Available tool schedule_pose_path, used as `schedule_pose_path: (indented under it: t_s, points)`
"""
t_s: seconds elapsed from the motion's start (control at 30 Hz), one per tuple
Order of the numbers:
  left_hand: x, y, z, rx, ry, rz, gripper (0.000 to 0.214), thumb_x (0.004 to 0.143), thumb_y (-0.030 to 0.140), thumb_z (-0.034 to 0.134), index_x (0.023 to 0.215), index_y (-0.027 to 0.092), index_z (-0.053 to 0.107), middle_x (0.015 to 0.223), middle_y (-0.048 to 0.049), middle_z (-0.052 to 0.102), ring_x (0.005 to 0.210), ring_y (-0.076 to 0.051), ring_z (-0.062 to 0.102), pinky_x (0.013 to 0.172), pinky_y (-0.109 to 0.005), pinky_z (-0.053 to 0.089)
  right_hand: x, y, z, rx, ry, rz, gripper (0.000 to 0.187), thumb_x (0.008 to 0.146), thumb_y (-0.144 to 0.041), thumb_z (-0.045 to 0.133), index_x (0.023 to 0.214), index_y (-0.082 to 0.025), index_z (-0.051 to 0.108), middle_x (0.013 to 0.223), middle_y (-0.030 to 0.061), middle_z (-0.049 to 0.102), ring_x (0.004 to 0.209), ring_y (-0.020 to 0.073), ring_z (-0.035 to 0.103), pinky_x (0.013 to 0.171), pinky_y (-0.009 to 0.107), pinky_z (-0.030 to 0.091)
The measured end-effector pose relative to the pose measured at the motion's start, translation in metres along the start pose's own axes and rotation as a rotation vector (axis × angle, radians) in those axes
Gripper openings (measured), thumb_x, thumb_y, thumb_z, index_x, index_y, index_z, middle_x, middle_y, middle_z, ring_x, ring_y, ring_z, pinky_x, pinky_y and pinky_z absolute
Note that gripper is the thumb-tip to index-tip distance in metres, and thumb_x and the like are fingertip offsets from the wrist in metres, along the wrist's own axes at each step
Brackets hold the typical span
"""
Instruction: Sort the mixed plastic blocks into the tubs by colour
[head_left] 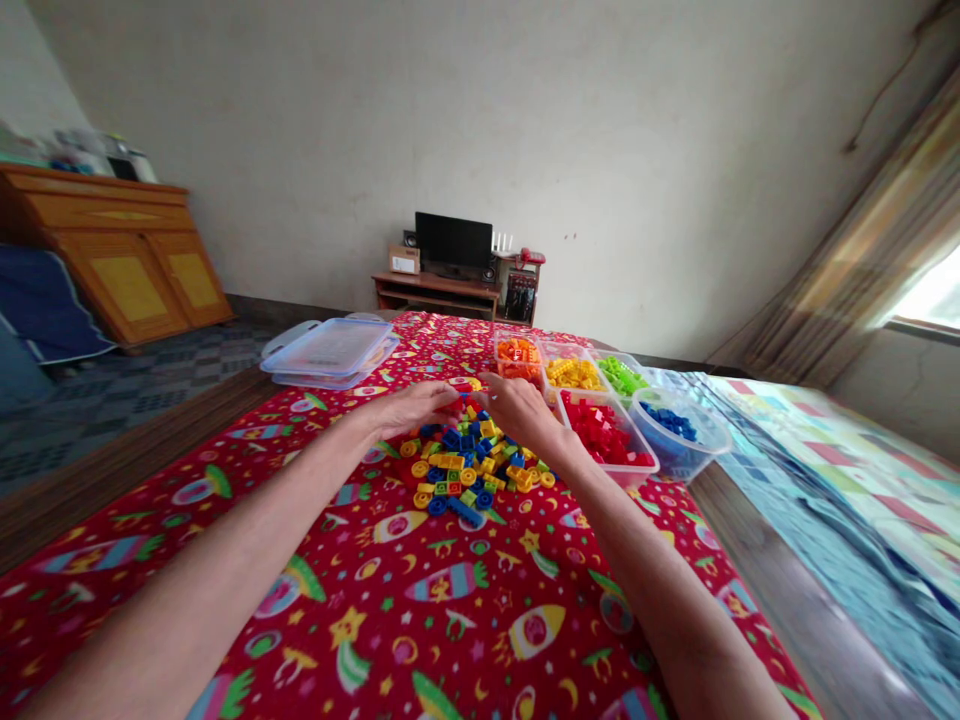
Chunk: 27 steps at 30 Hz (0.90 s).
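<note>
A heap of small plastic building bricks [469, 468], yellow, blue, orange and green, lies on a red cloth with rocket prints [420, 600]. Both my hands reach over the far side of the heap. My left hand [420, 404] has its fingers curled together at the heap's top, near a red brick [463, 384]. My right hand [519, 408] is closed with its fingertips meeting those of my left hand. What the fingers pinch is too small to name.
Clear tubs stand to the right: orange bricks [517, 357], yellow bricks [574, 373], green bricks [622, 376], red bricks [606, 430] and a round bowl of blue bricks [679, 428]. Stacked clear lids [328, 350] lie at the far left. A wooden cabinet [127, 255] stands beyond.
</note>
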<state>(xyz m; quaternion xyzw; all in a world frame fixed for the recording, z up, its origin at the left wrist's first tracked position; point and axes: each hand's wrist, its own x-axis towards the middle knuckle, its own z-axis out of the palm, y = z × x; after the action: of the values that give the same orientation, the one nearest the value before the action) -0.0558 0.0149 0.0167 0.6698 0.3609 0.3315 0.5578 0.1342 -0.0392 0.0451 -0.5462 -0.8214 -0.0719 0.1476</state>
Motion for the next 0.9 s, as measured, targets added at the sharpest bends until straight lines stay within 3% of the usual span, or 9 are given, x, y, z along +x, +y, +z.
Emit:
schedule_pose_path:
  t_s: [0.1,0.23,0.33,0.43,0.57,0.63,0.73,0.9]
  points:
    - [0.003,0.0,0.011,-0.272,-0.068,-0.021,0.024,0.068,0.035,0.077,0.076,0.015,0.067,0.079,-0.0043,0.068,0.075,-0.015,0.062,0.075,-0.026,0.053,-0.002,-0.006,-0.001,0.104,0.073,-0.024,0.038,0.095,-0.035,0.044,0.125,-0.014,0.053,0.106,0.0144,0.068,0.099,0.0208,0.063,0.081,0.03,0.045]
    - [0.005,0.006,0.024,-0.391,-0.012,-0.075,0.006,0.077,0.016,0.067,0.072,0.013,0.065,0.072,-0.0021,0.065,0.066,-0.009,0.059,0.066,-0.018,0.051,0.002,-0.007,0.012,0.229,0.065,-0.077,0.03,0.09,-0.033,0.053,0.113,-0.015,0.061,0.099,0.0123,0.07,0.089,0.019,0.064,0.074,0.026,0.043]
    - [0.004,0.011,0.034,-0.458,0.018,-0.079,0.008,0.08,0.007,0.059,0.077,0.011,0.065,0.073,-0.0025,0.064,0.066,-0.009,0.059,0.063,-0.017,0.05,0.007,-0.005,0.026,0.253,0.071,-0.079,0.027,0.088,-0.029,0.055,0.109,-0.014,0.062,0.095,0.0121,0.071,0.084,0.0195,0.064,0.07,0.025,0.041]
    - [0.002,0.014,0.039,-0.536,0.001,-0.079,0.01,0.08,0.006,0.056,0.084,0.012,0.063,0.073,-0.0018,0.063,0.063,-0.009,0.058,0.06,-0.018,0.05,0.009,-0.003,0.032,0.255,0.102,-0.064,0.025,0.086,-0.024,0.055,0.106,-0.013,0.064,0.093,0.0121,0.071,0.084,0.019,0.064,0.07,0.025,0.041]
    - [0.0,0.016,0.04,-0.591,-0.071,-0.078,0.007,0.083,0.014,0.057,0.09,0.014,0.059,0.08,-0.0037,0.066,0.068,-0.012,0.062,0.066,-0.024,0.053,0.009,0.001,0.025,0.318,0.118,0.015,0.022,0.082,-0.019,0.054,0.098,-0.014,0.068,0.089,0.0085,0.072,0.08,0.0162,0.064,0.07,0.023,0.041]
    - [0.0,0.017,0.041,-0.577,-0.066,-0.079,0.012,0.083,0.018,0.06,0.094,0.015,0.057,0.085,-0.0052,0.068,0.074,-0.014,0.065,0.073,-0.028,0.054,0.01,0.007,0.017,0.355,0.126,0.048,0.02,0.08,-0.019,0.055,0.092,-0.016,0.07,0.085,0.0056,0.072,0.077,0.015,0.064,0.069,0.022,0.042]
    - [0.0,0.016,0.04,-0.451,0.051,-0.059,0.025,0.08,0.022,0.066,0.102,0.017,0.055,0.091,-0.0063,0.069,0.086,-0.017,0.067,0.084,-0.032,0.053,0.011,0.027,-0.002,0.344,0.199,0.112,0.022,0.078,-0.02,0.054,0.092,-0.017,0.071,0.081,0.0041,0.072,0.075,0.0143,0.063,0.069,0.022,0.043]
    - [0.004,0.008,0.03,-0.076,0.19,0.081,0.028,0.075,0.029,0.069,0.099,0.015,0.063,0.097,-0.0062,0.069,0.097,-0.02,0.064,0.094,-0.037,0.048,0.0,0.081,-0.032,0.073,0.201,0.307,0.024,0.077,-0.021,0.053,0.092,-0.018,0.072,0.088,0.0074,0.072,0.082,0.0178,0.064,0.073,0.025,0.044]
